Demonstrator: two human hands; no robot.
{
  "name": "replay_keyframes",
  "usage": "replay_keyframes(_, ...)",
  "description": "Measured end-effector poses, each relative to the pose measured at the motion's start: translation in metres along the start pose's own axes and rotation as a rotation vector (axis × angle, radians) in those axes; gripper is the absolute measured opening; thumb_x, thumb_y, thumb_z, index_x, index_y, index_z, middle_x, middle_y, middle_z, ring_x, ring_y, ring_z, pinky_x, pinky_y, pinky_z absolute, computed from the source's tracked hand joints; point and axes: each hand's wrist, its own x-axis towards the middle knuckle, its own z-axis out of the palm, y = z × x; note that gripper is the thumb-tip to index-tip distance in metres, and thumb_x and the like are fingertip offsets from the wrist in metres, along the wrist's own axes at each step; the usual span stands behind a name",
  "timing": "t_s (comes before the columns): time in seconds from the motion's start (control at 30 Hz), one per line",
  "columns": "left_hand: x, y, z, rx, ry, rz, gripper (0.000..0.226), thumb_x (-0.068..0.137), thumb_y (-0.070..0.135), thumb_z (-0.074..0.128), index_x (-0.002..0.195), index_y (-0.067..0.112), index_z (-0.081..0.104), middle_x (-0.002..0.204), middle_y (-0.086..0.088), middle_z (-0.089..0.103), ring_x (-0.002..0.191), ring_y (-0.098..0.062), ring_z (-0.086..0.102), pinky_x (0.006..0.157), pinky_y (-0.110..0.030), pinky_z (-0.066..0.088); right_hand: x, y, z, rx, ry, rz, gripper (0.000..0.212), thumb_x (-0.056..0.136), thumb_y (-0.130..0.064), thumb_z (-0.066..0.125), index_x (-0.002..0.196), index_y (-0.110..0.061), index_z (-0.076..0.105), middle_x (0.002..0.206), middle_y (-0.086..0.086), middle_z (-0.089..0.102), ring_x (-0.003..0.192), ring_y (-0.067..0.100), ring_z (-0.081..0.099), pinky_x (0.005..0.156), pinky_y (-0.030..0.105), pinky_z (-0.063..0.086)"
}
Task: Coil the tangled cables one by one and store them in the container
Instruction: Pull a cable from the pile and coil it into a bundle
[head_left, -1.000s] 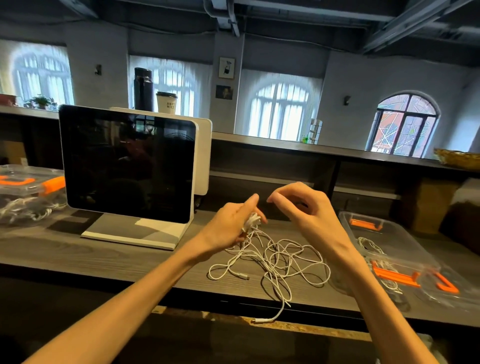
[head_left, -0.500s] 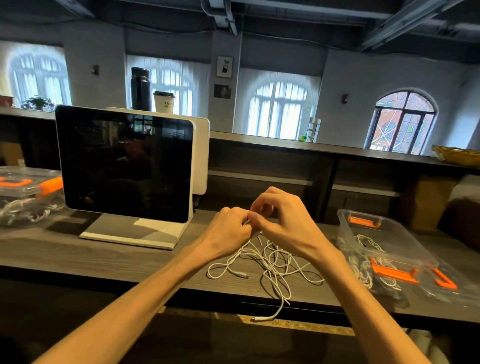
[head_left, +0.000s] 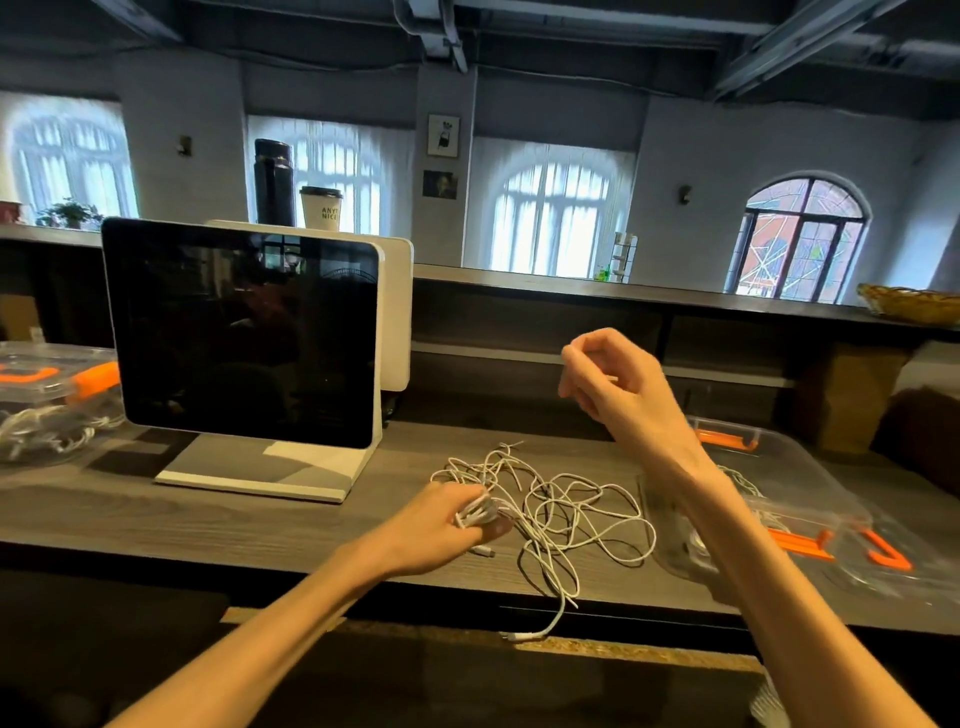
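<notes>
Matt, dark wood-grain counter (head_left: 218, 519) carries smooth white plastic-sheathed cables (head_left: 566, 509). A glossy black screen (head_left: 244, 338) in a smooth white casing mirrors the room. The clear, shiny plastic container (head_left: 769, 467) has bright orange plastic clips (head_left: 724, 439). On the shelf stand a matt paper cup (head_left: 321, 208) and a dark smooth flask (head_left: 272, 182).

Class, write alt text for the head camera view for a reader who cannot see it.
A person's left hand grips a small coil of white cable beside a tangled pile of white cables on a dark wooden counter. The right hand is raised, fingers curled, above a clear container.
</notes>
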Motion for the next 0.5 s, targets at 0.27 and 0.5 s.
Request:
replay_keyframes(0.27,0.031,0.013,-0.007,0.013,0.018,-0.008,0.014,0.092,0.027,0.072,0.079,0.027,0.067,0.077,0.005,0.070,0.073,-0.011,0.063,0.067,-0.033,0.048,-0.012,0.015,0.019,-0.466,-0.369,0.014,0.031,0.103,-0.046,0.053,0.092,-0.019,0.064,0.081,-0.006,0.062,0.075,0.008,0.057,0.067,0.022,0.046)
replay_keyframes(0.5,0.040,0.038,-0.021,0.132,0.004,0.045,0.022,0.088,0.004,0.063,0.088,0.026,0.061,0.084,0.002,0.064,0.072,-0.013,0.063,0.058,-0.020,0.048,-0.008,0.024,0.024,-0.610,-0.537,0.042,0.027,0.107,-0.046,0.043,0.094,-0.025,0.055,0.089,-0.001,0.067,0.079,0.013,0.065,0.075,0.033,0.057)
